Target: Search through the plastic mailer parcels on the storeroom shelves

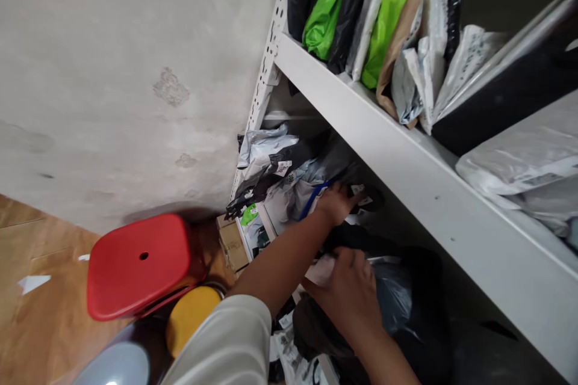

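Note:
My left hand [336, 201] reaches into the lower shelf and closes on a black parcel [368, 197] that carries white labels. Grey and white mailer bags [271, 153] are stacked just beyond it, with a blue strip beside the wrist. My right hand [350, 292] is nearer to me, with its fingers curled over a dark grey plastic parcel [397, 295] that has a white label [321, 271] at its edge. The fingertips of both hands are partly hidden among the bags.
A white metal shelf board [406, 162] runs diagonally above the hands and carries green, black, brown and white mailer bags [383, 18]. A red stool [139, 264], a yellow stool [189, 313] and a cardboard box [232, 245] stand on the wooden floor by the grey wall.

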`<state>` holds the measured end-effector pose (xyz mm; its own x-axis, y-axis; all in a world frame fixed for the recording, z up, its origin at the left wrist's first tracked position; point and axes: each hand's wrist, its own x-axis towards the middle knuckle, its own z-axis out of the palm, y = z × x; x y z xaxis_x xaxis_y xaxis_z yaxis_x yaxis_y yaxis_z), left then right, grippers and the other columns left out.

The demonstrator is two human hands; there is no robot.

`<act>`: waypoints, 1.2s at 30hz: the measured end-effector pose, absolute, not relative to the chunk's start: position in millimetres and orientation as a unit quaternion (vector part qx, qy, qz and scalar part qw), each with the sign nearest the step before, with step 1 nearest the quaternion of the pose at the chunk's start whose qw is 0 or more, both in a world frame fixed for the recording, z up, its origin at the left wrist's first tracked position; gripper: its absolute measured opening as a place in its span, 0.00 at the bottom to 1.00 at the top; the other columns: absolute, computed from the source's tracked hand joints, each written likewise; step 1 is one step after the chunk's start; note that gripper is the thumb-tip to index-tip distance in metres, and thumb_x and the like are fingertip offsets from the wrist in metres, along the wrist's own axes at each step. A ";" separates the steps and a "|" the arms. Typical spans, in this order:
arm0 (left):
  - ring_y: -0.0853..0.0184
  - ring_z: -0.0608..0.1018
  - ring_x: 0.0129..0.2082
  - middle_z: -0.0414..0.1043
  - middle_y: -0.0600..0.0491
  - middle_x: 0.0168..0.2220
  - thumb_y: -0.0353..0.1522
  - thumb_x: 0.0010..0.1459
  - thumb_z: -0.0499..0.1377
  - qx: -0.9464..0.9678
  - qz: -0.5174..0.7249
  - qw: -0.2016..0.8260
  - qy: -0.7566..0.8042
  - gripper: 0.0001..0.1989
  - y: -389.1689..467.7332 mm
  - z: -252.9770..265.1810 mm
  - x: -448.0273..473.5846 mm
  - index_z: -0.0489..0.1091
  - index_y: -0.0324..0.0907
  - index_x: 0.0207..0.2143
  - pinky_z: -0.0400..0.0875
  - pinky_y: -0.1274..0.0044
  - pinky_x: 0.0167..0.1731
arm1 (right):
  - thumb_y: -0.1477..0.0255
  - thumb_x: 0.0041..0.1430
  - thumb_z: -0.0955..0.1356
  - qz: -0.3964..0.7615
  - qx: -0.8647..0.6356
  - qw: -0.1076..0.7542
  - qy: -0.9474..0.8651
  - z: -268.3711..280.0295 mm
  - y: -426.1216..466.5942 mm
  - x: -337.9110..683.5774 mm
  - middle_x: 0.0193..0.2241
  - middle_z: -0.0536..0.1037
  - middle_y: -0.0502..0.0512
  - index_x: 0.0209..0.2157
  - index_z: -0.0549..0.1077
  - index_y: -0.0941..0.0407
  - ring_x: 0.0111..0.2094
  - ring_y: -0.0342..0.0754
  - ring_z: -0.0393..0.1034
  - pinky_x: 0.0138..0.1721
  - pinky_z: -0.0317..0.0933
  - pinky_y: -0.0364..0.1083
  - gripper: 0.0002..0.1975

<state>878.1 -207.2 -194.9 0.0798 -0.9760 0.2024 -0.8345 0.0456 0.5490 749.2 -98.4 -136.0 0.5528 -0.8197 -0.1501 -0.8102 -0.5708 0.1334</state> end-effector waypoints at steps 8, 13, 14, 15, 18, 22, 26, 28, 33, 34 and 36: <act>0.53 0.79 0.44 0.73 0.36 0.47 0.31 0.67 0.41 0.658 -0.097 0.244 -0.706 0.26 -204.8 -202.1 874.9 0.54 0.43 0.66 0.74 0.64 0.40 | 0.87 0.49 0.60 -0.116 0.910 0.027 -0.398 -153.0 -104.8 735.3 0.49 0.77 0.58 0.59 0.67 0.51 0.53 0.64 0.67 0.56 0.56 0.69 0.36; 0.52 0.79 0.43 0.75 0.37 0.46 0.28 0.66 0.42 0.660 -0.106 0.221 -0.710 0.25 -192.4 -202.8 879.6 0.55 0.39 0.65 0.76 0.63 0.39 | 0.87 0.49 0.60 -0.145 0.912 -0.049 -0.380 -136.2 -110.0 715.7 0.50 0.77 0.50 0.51 0.75 0.48 0.55 0.59 0.66 0.61 0.53 0.68 0.32; 0.53 0.80 0.42 0.75 0.38 0.46 0.28 0.66 0.42 0.663 -0.110 0.218 -0.707 0.26 -189.0 -203.3 880.5 0.55 0.40 0.65 0.76 0.62 0.38 | 0.86 0.48 0.60 -0.147 0.912 -0.066 -0.377 -133.9 -111.1 712.5 0.50 0.77 0.49 0.50 0.76 0.47 0.55 0.59 0.66 0.62 0.51 0.69 0.32; 0.52 0.80 0.41 0.75 0.37 0.47 0.27 0.66 0.43 0.668 -0.114 0.217 -0.703 0.26 -185.6 -204.2 880.8 0.54 0.42 0.65 0.77 0.62 0.38 | 0.86 0.48 0.60 -0.149 0.912 -0.080 -0.374 -132.2 -112.3 710.0 0.50 0.78 0.48 0.49 0.76 0.46 0.55 0.58 0.66 0.63 0.50 0.69 0.32; 0.50 0.80 0.42 0.74 0.36 0.49 0.27 0.65 0.43 0.684 -0.124 0.222 -0.684 0.27 -178.7 -209.1 877.6 0.54 0.45 0.66 0.77 0.59 0.39 | 0.86 0.47 0.61 -0.140 0.914 -0.110 -0.365 -128.6 -114.7 710.8 0.49 0.78 0.47 0.48 0.76 0.47 0.54 0.57 0.66 0.62 0.51 0.67 0.30; 0.48 0.78 0.46 0.74 0.33 0.47 0.25 0.64 0.44 0.692 -0.142 0.252 -0.661 0.26 -183.7 -214.2 871.9 0.59 0.40 0.64 0.75 0.57 0.44 | 0.82 0.48 0.64 -0.104 0.915 -0.121 -0.370 -122.5 -109.8 726.3 0.49 0.76 0.53 0.53 0.73 0.52 0.54 0.58 0.64 0.63 0.53 0.63 0.29; 0.52 0.76 0.51 0.74 0.36 0.49 0.23 0.58 0.55 0.675 -0.161 0.295 -0.657 0.22 -180.4 -200.8 875.6 0.69 0.36 0.55 0.69 0.61 0.56 | 0.74 0.58 0.65 -0.030 0.920 -0.065 -0.385 -104.4 -81.0 718.4 0.61 0.67 0.61 0.62 0.63 0.57 0.62 0.61 0.58 0.64 0.51 0.65 0.29; 0.52 0.72 0.56 0.70 0.37 0.53 0.27 0.57 0.58 0.676 -0.160 0.330 -0.639 0.20 -159.4 -190.4 876.4 0.70 0.37 0.53 0.67 0.60 0.58 | 0.69 0.62 0.64 0.052 0.926 -0.015 -0.374 -92.0 -57.5 693.4 0.63 0.63 0.60 0.62 0.61 0.55 0.63 0.59 0.58 0.62 0.57 0.63 0.27; 0.56 0.65 0.62 0.59 0.38 0.60 0.39 0.66 0.44 0.664 -0.177 0.525 -0.502 0.27 -52.4 -206.2 844.4 0.49 0.39 0.65 0.62 0.57 0.62 | 0.67 0.64 0.63 0.213 0.863 0.058 -0.455 -78.8 -7.6 589.2 0.59 0.66 0.61 0.59 0.61 0.51 0.61 0.58 0.60 0.59 0.60 0.61 0.22; 0.53 0.59 0.66 0.53 0.40 0.65 0.41 0.65 0.45 0.636 -0.198 0.564 -0.487 0.31 -31.2 -218.1 831.8 0.43 0.46 0.67 0.59 0.54 0.63 | 0.65 0.64 0.63 0.231 0.840 0.058 -0.488 -81.0 -2.8 569.3 0.58 0.66 0.62 0.58 0.62 0.51 0.60 0.60 0.60 0.58 0.61 0.62 0.21; 0.45 0.52 0.68 0.44 0.41 0.68 0.46 0.58 0.52 0.605 -0.230 0.571 -0.505 0.43 0.3 -242.6 804.4 0.33 0.50 0.69 0.53 0.48 0.64 | 0.60 0.63 0.64 0.237 0.801 0.036 -0.548 -88.4 1.7 538.2 0.58 0.64 0.65 0.59 0.61 0.53 0.60 0.62 0.60 0.56 0.62 0.63 0.24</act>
